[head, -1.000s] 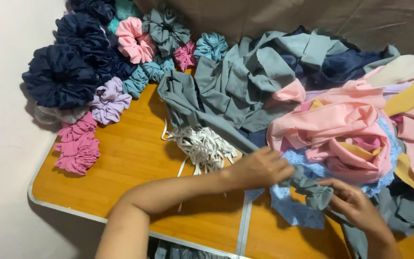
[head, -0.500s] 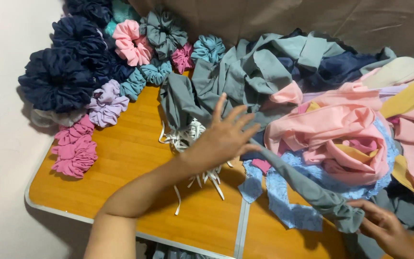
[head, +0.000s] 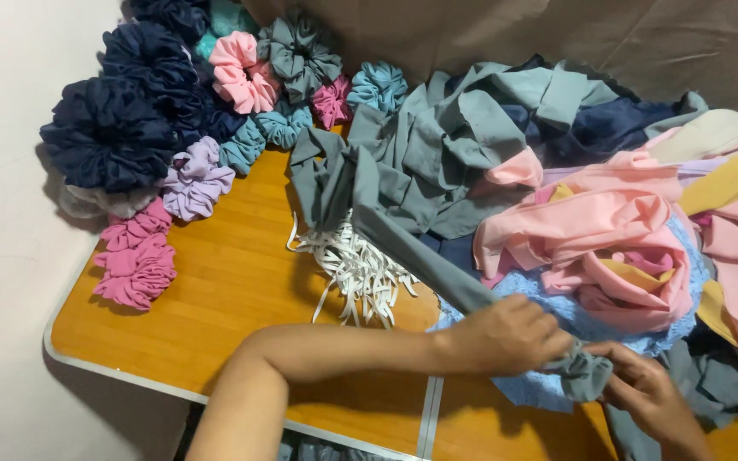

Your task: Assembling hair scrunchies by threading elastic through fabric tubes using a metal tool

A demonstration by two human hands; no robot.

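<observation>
— Wooden folding table (head: pixel 215 290) against a pale wall, brown cloth hung behind. What are the hands doing?

— Left hand (head: pixel 506 335) reaches across from the left, forearm lying low over the tabletop, wrist straight. Its fingers are curled down over a long grey fabric strip (head: pixel 420 256), gripping it. Right hand (head: pixel 642 394) comes up from the lower right corner, fingers pinched on the bunched end of the same strip, just beside the left fingertips.

— And the strip itself?

— It runs up and away from the left knuckles, toward a heap of grey cloth (head: pixel 454 145) well beyond the fingers.

— What lies near them?

— Under both hands, light blue fabric (head: pixel 557 316). Just beyond the right fingers, a pink fabric pile (head: pixel 608 230). Past the left forearm, a bundle of white elastic bands (head: pixel 356 265). Far off to the left of the fingers, scrunchies (head: pixel 190 128) in navy, pink, lilac and teal.
</observation>
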